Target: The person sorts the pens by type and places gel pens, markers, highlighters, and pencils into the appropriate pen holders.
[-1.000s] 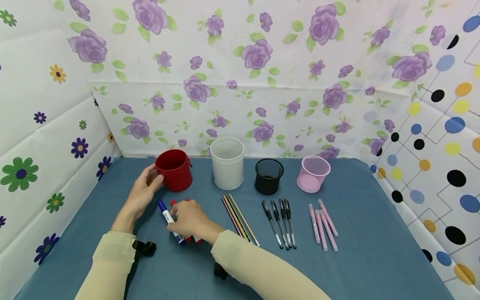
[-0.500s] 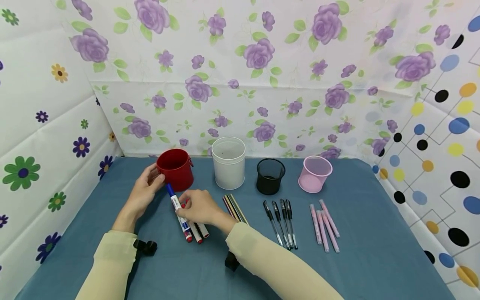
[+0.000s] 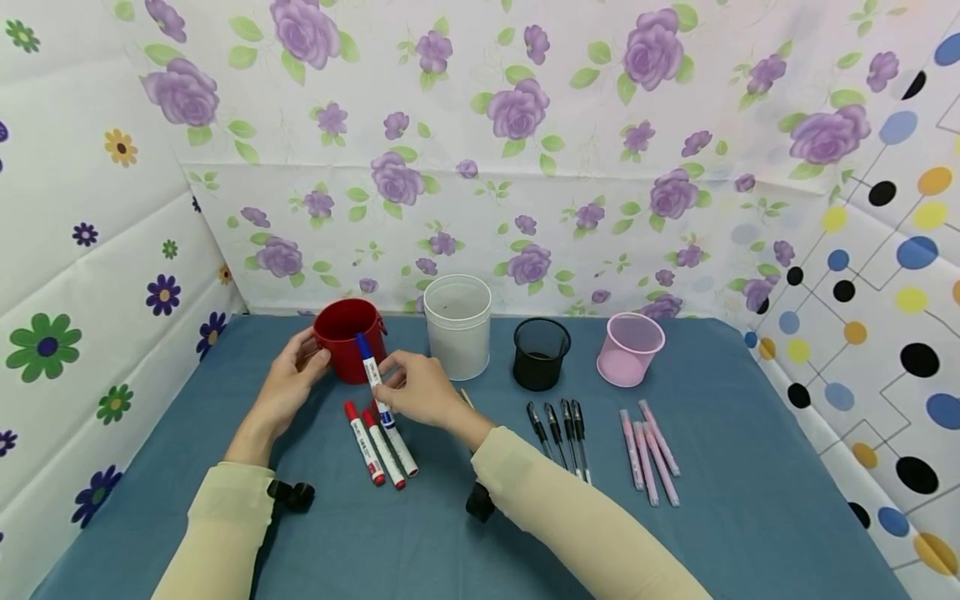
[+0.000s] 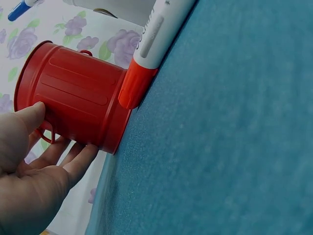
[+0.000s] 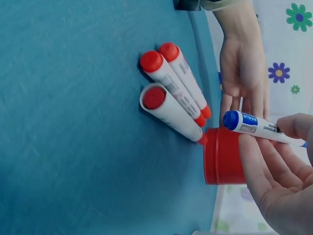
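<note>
In the head view my right hand [image 3: 425,392] pinches a blue-capped whiteboard marker [image 3: 372,367] between thumb and fingers. The marker is tilted, its cap end in front of the red bucket [image 3: 348,350]. My left hand [image 3: 288,383] holds that bucket by its left side, and the left wrist view shows the thumb [image 4: 33,116] by the small side handle with the fingers beneath. Three red whiteboard markers [image 5: 176,90] lie on the cloth in front of the bucket; one is partly hidden by the blue marker in the head view.
Right of the bucket stand a tall white bin [image 3: 457,333], a black mesh pen cup [image 3: 540,358] and a pink cup [image 3: 630,350]. Several black gel pens [image 3: 557,433] and pink pens [image 3: 648,454] lie before them. Pencils [image 3: 467,398] are mostly covered by the right arm.
My right hand has lifted the blue marker off the red ones and carried it up and to the right, towards the bucket. The left hand stays on the bucket.
</note>
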Tool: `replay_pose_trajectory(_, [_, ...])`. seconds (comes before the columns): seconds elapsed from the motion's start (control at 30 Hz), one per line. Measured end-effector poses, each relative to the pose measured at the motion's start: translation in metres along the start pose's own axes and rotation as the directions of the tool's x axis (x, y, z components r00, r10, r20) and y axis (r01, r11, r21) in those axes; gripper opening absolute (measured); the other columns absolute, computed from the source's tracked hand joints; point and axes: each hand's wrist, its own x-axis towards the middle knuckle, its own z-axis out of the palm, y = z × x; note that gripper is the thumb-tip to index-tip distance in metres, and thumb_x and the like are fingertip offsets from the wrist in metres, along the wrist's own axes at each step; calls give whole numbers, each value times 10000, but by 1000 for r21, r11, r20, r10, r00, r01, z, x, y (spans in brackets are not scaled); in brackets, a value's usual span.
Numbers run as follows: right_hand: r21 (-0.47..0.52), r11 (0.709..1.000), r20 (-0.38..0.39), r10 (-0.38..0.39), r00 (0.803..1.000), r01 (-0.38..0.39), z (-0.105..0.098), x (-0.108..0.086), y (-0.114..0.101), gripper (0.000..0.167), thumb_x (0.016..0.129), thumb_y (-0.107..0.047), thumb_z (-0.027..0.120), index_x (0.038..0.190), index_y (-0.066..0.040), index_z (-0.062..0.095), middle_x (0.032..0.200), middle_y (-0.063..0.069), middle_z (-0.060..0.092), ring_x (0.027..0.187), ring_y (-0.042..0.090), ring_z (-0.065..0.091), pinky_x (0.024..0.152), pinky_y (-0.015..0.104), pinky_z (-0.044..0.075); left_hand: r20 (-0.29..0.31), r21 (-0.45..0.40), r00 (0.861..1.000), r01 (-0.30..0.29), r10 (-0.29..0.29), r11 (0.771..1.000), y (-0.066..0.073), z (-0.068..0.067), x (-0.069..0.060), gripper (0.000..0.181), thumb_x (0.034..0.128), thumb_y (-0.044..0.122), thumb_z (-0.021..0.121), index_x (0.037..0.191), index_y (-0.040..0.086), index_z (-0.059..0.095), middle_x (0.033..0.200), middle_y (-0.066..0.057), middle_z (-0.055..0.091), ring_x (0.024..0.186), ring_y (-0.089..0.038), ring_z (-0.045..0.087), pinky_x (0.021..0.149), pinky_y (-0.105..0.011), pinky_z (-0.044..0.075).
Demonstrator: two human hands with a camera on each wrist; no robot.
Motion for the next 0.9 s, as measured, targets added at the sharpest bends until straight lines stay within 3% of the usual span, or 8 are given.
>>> replay_pose_trajectory(0.23, [-26, 998, -80, -52, 995, 50, -11, 9, 0, 203, 1011, -158, 736, 1194, -77, 702, 1039, 67, 775, 792, 96, 741, 714, 216, 610, 7, 2, 1000, 1, -1, 1000, -1, 0, 1, 655, 1148, 296, 489, 1709, 116, 201, 1668, -233, 352, 1444, -295, 458, 1073, -262, 515])
replay_pose_trajectory(0.4, [-63, 994, -137, -97, 986, 89, -19, 16, -2, 215, 1009, -153, 737, 1206, -74, 707, 1052, 83, 786, 881, 187, 769, 766, 222, 611, 11, -13, 1000, 5, -5, 1000, 1, 0, -1, 661, 1144, 300, 503, 1708, 120, 208, 1666, -225, 355, 1422, -244, 468, 1047, -203, 517])
replay_pose_trajectory(0.6, [-79, 991, -171, -124, 977, 112, -28, 21, -8, 216, 1013, -153, 736, 1210, -71, 706, 1066, 84, 777, 910, 195, 755, 793, 216, 607, 15, -26, 1000, 1, -1, 1000, 2, 0, -1, 665, 1142, 306, 507, 1706, 118, 211, 1668, -220, 351, 1431, -243, 461, 1048, -193, 510])
replay_pose_trajectory(0.9, [-51, 995, -192, -96, 977, 88, -36, 32, -15, 238, 1010, -155, 745, 1219, -51, 704, 1091, 105, 773, 930, 216, 757, 785, 230, 619, 15, -22, 1000, 5, -5, 1000, 1, -1, -1, 662, 1144, 299, 501, 1708, 120, 205, 1670, -229, 345, 1464, -300, 444, 1063, -223, 514])
